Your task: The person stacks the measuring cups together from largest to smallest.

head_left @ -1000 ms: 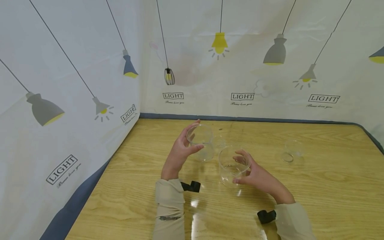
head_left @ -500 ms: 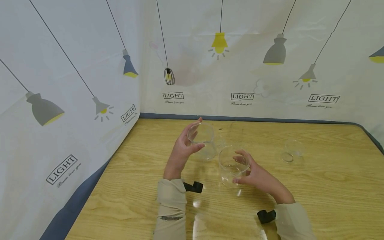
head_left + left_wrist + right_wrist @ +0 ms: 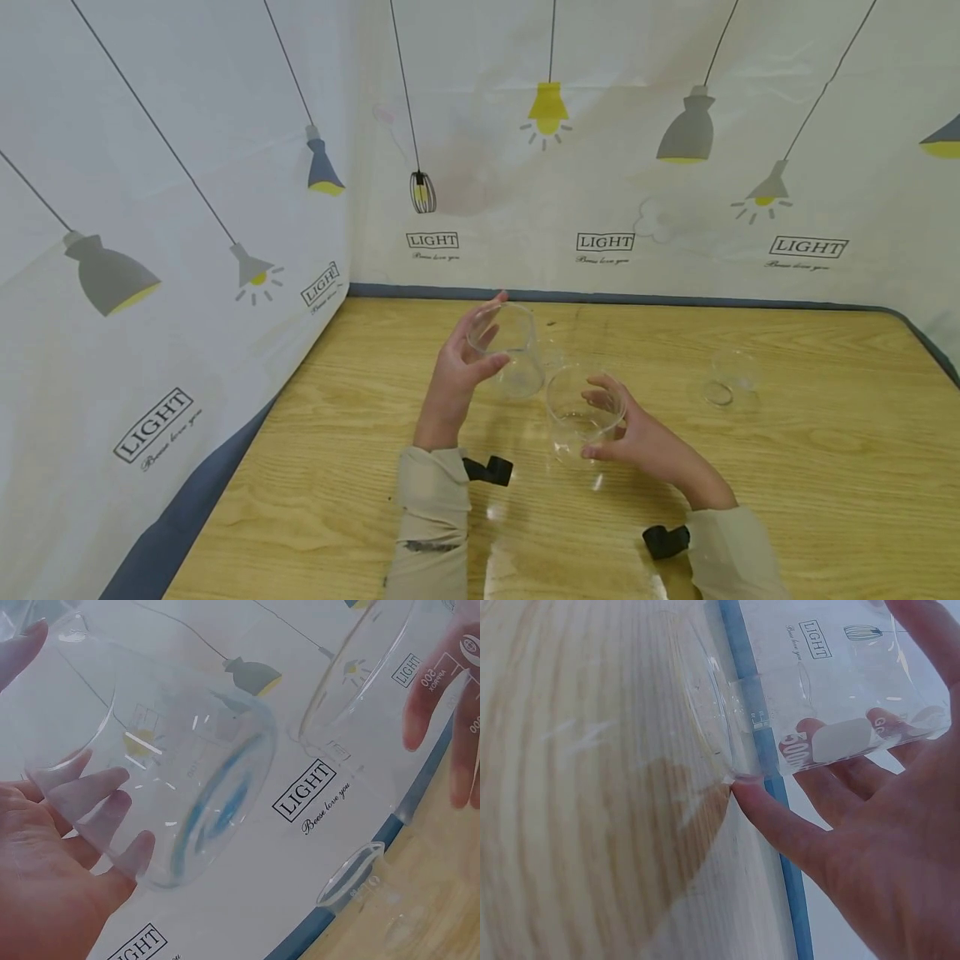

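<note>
My left hand (image 3: 452, 379) holds a clear glass beaker (image 3: 521, 377), thumb on the near side and fingers round the far side. The beaker leans, its base swung to the right; in the left wrist view its wall (image 3: 187, 757) shows the fingertips through the glass. My right hand (image 3: 647, 440) grips a second clear beaker (image 3: 567, 417) that stands upright on the table. White print with a 500 mark (image 3: 797, 752) shows on that beaker in the right wrist view. The two beakers are side by side, the left one farther back and higher.
Behind the held beakers stands a smaller clear beaker (image 3: 552, 353), also low in the left wrist view. Another small clear glass vessel (image 3: 738, 371) is on the wooden table (image 3: 825, 467) at the right. White lamp-print cloth (image 3: 480, 267) encloses the back and left.
My left hand has shifted slightly right and away, and its beaker has tipped further, base toward the right. My right hand and its beaker have stayed put.
</note>
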### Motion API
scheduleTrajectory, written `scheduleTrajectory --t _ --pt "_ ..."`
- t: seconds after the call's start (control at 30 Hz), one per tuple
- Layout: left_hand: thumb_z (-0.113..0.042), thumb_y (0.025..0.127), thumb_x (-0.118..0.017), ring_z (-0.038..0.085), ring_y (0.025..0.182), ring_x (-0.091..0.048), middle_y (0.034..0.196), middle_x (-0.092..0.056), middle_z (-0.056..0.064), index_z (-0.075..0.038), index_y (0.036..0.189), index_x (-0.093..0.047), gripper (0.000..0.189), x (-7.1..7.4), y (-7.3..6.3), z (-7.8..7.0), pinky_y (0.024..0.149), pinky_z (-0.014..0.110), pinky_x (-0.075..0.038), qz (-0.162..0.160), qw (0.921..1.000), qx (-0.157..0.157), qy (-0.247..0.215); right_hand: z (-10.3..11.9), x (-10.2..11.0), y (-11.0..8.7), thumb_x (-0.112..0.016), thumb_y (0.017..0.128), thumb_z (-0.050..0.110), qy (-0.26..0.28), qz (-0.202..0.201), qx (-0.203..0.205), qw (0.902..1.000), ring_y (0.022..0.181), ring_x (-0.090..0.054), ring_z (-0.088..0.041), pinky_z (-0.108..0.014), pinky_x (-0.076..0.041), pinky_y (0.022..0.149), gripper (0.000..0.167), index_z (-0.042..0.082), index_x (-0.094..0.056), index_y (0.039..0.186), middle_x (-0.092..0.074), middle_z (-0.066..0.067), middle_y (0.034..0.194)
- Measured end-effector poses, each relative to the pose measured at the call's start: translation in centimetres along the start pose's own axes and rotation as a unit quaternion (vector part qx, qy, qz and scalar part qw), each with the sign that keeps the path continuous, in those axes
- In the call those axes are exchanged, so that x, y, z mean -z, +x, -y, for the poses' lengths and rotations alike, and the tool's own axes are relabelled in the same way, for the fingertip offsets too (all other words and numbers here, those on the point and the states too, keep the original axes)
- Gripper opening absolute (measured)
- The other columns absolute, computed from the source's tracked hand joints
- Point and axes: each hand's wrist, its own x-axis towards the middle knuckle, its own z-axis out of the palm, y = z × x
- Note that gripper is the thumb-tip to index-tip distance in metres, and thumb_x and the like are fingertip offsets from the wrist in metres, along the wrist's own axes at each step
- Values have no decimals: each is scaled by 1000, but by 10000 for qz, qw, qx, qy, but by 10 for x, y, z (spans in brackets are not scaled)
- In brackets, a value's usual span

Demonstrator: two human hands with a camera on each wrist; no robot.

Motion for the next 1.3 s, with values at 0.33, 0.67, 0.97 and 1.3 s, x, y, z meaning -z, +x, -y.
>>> scheduleTrajectory --t 0.33,0.67,0.97,1.3 --pt "-17 81 -66 23 130 -25 142 -31 8 -4 136 -34 64 -10 0 -10 104 47 -17 121 9998 -174 20 0 0 1 -72 75 22 6 17 16 10000 130 -21 -29 -57 -29 93 85 33 -15 137 -27 -10 142" --pt "-1 80 -63 21 130 -25 141 -32 10 -1 134 -35 61 -16 3 -6 105 45 -14 200 9985 -403 -300 -1 1 1 -71 76 23 -28 18 47 10000 130 -22 -28 -55 -31 92 83 34 -15 137 -27 -9 141" --pt "-24 78 -69 22 130 -25 142 -31 8 -2 135 -33 70 -26 1 -16 105 45 -16 285 9990 -323 -146 -1 0 1 -72 75 24 -76 -17 10 10000 130 -22 -28 -56 -30 93 84 34 -16 136 -28 -9 141" --pt "-28 76 -71 19 130 -25 141 -32 7 -3 134 -35 73 -29 6 -1 105 43 -15 442 9977 -438 -264 -3 0 1 -72 75 24 -88 -22 11 10000 129 -23 -29 -55 -31 93 84 33 -16 136 -28 -10 141"
